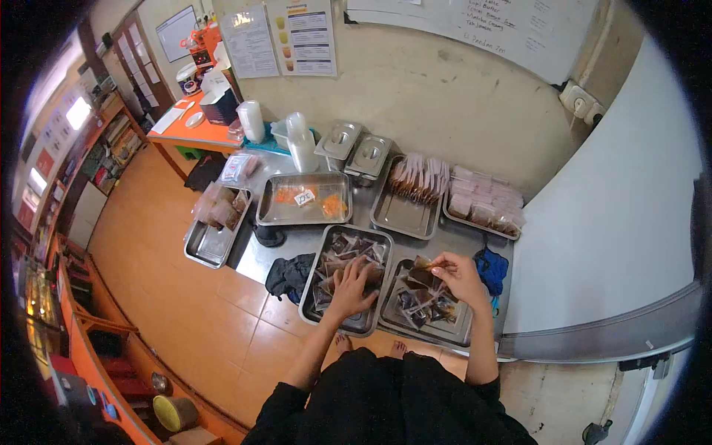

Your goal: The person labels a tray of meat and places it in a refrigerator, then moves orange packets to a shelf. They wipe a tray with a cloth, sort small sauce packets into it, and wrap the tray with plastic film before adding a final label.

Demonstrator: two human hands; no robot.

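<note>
Behind sat a steel tray of orange packets, a tray with an upright packet row, a tray of pinkish packets and a left-hand tray hanging over the counter edge. Two lidded steel containers stood beside stacked plastic cups. A dark cloth, a blue cloth, a whiteboard, posters, a wall socket and an orange table were also there.

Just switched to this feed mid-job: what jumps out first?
The left hand rests spread on dark packets in the left tray; the right hand pinches a packet over the right tray, both at the table's near edge. Behind, another tray holds orange packets.
</note>
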